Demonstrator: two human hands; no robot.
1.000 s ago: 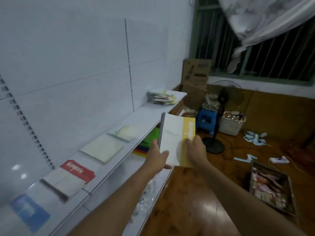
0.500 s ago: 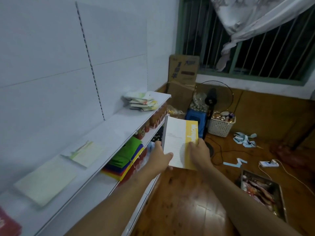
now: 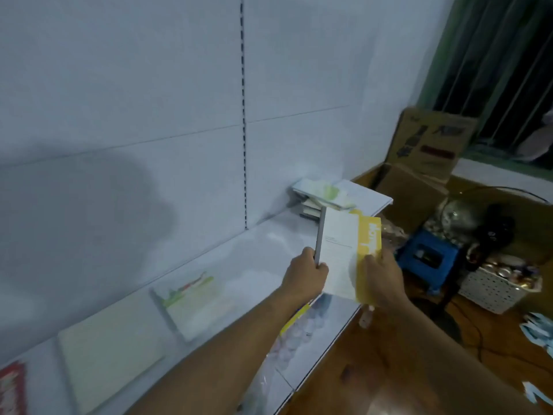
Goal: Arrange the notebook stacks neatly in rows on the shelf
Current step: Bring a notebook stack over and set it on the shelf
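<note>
I hold a white and yellow notebook stack upright over the front edge of the white shelf. My left hand grips its grey spine at the lower left corner. My right hand grips its yellow lower right edge. Flat on the shelf lie a notebook with green cover art, a pale cream notebook and, at the far left edge, a red one. A loose pile of notebooks sits at the shelf's far end against the wall.
A lower shelf holds packaged goods. On the wooden floor to the right stand a blue stool, a dark fan, a white basket of items and a cardboard box below a barred window.
The view has swung left and closer to the shelf. The notebook stack, held by both hands, has moved toward the shelf's far end, near the loose pile.
</note>
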